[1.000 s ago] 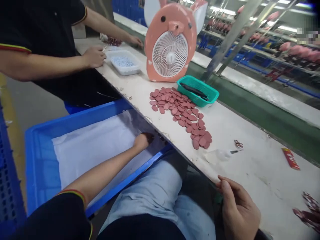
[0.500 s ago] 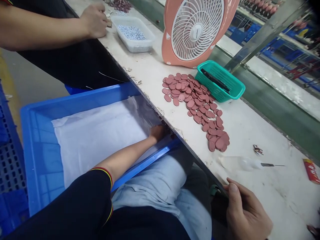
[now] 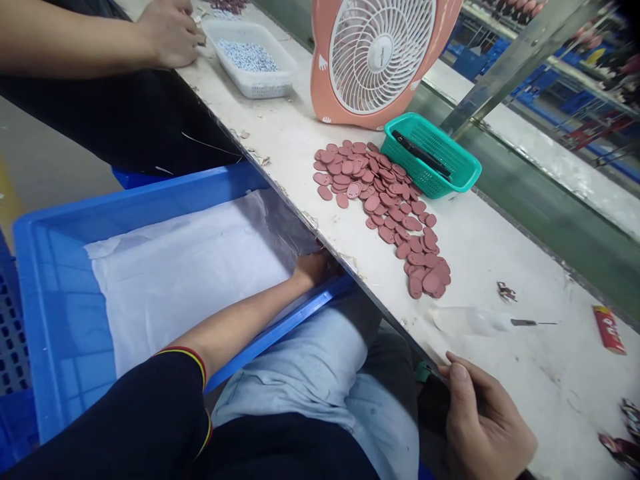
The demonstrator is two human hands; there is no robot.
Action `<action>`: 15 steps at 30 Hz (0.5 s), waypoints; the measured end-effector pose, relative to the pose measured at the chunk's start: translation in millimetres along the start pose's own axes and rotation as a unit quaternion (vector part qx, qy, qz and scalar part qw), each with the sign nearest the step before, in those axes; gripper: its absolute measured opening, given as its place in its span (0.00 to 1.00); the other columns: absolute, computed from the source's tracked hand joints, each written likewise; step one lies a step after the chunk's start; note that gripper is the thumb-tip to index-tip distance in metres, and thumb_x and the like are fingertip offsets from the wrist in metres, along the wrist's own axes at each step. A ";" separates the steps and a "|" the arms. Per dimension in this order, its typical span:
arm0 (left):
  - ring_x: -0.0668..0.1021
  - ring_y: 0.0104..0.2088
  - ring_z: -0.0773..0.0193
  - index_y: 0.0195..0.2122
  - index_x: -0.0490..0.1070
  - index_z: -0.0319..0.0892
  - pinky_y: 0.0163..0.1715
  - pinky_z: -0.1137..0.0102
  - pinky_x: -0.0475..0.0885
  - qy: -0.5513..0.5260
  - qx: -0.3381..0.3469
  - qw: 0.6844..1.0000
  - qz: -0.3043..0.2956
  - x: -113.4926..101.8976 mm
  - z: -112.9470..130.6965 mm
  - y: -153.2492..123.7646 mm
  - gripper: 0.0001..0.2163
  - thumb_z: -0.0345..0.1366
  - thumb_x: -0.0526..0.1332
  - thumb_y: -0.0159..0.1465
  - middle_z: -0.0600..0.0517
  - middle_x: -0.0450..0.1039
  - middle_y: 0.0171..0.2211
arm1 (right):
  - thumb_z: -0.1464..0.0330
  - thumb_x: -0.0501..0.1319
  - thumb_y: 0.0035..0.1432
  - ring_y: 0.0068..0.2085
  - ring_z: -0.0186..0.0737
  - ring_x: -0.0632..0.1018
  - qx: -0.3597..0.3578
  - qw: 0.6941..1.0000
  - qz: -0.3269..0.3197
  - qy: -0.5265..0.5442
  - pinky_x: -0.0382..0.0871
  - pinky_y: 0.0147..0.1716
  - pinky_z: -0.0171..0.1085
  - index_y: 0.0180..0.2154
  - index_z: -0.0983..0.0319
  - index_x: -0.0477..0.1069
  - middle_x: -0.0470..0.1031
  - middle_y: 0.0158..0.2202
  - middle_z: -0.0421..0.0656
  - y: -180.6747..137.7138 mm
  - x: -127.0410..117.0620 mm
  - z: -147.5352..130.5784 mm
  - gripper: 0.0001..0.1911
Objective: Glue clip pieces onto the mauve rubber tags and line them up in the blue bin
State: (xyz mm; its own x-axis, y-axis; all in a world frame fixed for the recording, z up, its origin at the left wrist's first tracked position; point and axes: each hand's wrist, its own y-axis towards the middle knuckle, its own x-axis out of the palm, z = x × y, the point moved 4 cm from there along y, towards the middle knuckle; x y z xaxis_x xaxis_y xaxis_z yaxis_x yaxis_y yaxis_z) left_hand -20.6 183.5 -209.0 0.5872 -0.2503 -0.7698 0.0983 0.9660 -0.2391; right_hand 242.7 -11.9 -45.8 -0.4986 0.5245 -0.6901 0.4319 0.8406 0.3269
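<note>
My left hand [image 3: 313,267] reaches down into the right corner of a blue plastic bin [image 3: 145,193], close under the table's edge. Its fingers are in shadow and mostly hidden, with some small dark pieces around them. A white cloth sheet [image 3: 185,267] lines the bin. At the table's front edge rests my right hand [image 3: 485,420], fingers curled and thumb pressed against the index finger; whatever they may hold is hidden. Beyond it lies a translucent bottle with a thin needle tip [image 3: 475,321]. Reddish-brown oval pieces with small holes [image 3: 387,200] are heaped farther along the tabletop.
An orange fan [image 3: 323,80] stands behind the heap, beside a green basket [image 3: 463,167] holding a black tool [image 3: 420,155]. A white basket [image 3: 273,83] contains small blue-and-white bits. A co-worker's hand [image 3: 167,33] is at upper left. A red packet [image 3: 609,330] and small dark pieces [image 3: 623,447] lie right.
The camera view has turned slightly, so the table items sit farther left and more dark pieces show at the right edge. Both hands stay in nearly the same places.
</note>
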 end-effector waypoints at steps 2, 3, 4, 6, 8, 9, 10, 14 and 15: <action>0.78 0.49 0.52 0.54 0.72 0.43 0.48 0.53 0.77 0.004 0.016 1.000 -0.001 3.4 5.8 -2.1 0.15 0.42 0.62 0.69 0.44 0.73 0.55 | 0.52 0.65 0.61 0.37 0.47 0.81 0.014 1.000 0.004 0.010 0.71 0.43 0.40 0.39 0.64 0.80 0.82 0.34 0.48 0.3 -0.5 0.9 0.21; 0.78 0.49 0.52 0.55 0.72 0.43 0.48 0.53 0.77 0.006 0.022 1.000 0.001 4.7 8.3 -2.4 0.15 0.42 0.62 0.69 0.44 0.73 0.55 | 0.52 0.65 0.61 0.37 0.46 0.81 0.022 1.000 0.007 0.015 0.71 0.43 0.40 0.39 0.64 0.81 0.82 0.34 0.48 0.6 -1.1 0.9 0.21; 0.78 0.49 0.52 0.55 0.72 0.42 0.48 0.53 0.77 0.006 0.028 1.000 0.004 5.7 10.3 -2.5 0.16 0.42 0.62 0.69 0.44 0.73 0.55 | 0.51 0.65 0.60 0.36 0.46 0.81 0.030 0.999 0.009 0.022 0.71 0.42 0.40 0.38 0.64 0.81 0.82 0.33 0.48 1.1 -1.7 0.4 0.21; 0.78 0.50 0.50 0.56 0.72 0.41 0.48 0.52 0.77 0.007 0.039 0.999 0.010 6.2 13.0 -1.6 0.16 0.41 0.62 0.69 0.44 0.73 0.55 | 0.50 0.66 0.59 0.33 0.45 0.80 0.046 0.998 0.016 0.038 0.72 0.40 0.39 0.37 0.64 0.80 0.81 0.31 0.47 2.3 -3.5 -1.3 0.23; 0.78 0.50 0.50 0.56 0.71 0.41 0.48 0.52 0.77 0.009 0.053 0.998 0.014 5.4 14.4 0.3 0.17 0.41 0.63 0.69 0.44 0.73 0.56 | 0.48 0.66 0.57 0.31 0.43 0.80 0.065 0.996 0.019 0.056 0.73 0.38 0.39 0.35 0.64 0.80 0.81 0.30 0.47 3.9 -5.5 -2.5 0.24; 0.78 0.50 0.51 0.56 0.71 0.42 0.48 0.52 0.77 0.011 0.061 0.998 0.015 4.7 14.9 1.5 0.17 0.41 0.63 0.69 0.44 0.73 0.56 | 0.48 0.67 0.56 0.30 0.42 0.80 0.076 0.995 0.019 0.064 0.73 0.36 0.38 0.35 0.64 0.80 0.82 0.30 0.46 4.7 -6.7 -2.4 0.24; 0.78 0.50 0.51 0.56 0.72 0.42 0.48 0.52 0.77 0.014 0.069 0.997 0.016 3.8 15.5 2.7 0.16 0.41 0.63 0.69 0.44 0.73 0.55 | 0.48 0.67 0.55 0.29 0.42 0.80 0.085 0.994 0.020 0.069 0.73 0.34 0.38 0.35 0.64 0.80 0.82 0.30 0.46 5.6 -8.2 -2.0 0.24; 0.79 0.49 0.51 0.54 0.73 0.41 0.47 0.53 0.77 0.015 0.111 0.993 0.032 -0.8 20.1 6.7 0.16 0.41 0.63 0.68 0.44 0.74 0.54 | 0.50 0.66 0.57 0.27 0.39 0.79 0.085 0.993 0.015 0.078 0.74 0.30 0.35 0.36 0.63 0.80 0.81 0.28 0.44 12.8 -17.6 1.2 0.22; 0.79 0.49 0.51 0.54 0.73 0.41 0.47 0.53 0.77 0.012 0.124 0.991 0.041 -2.0 21.4 7.2 0.16 0.41 0.63 0.68 0.45 0.74 0.54 | 0.50 0.66 0.58 0.27 0.39 0.79 0.073 0.994 0.013 0.077 0.74 0.30 0.34 0.36 0.63 0.80 0.81 0.28 0.44 16.5 -20.9 1.6 0.21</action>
State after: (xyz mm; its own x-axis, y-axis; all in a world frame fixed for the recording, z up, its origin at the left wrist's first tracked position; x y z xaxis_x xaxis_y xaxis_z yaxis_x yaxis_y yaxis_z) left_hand -3.9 192.4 -196.5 0.5818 -0.1681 -0.7958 0.2463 0.9689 -0.0246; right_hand 261.5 -9.2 -27.0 -0.5905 0.5695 -0.5718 0.5451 0.8039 0.2378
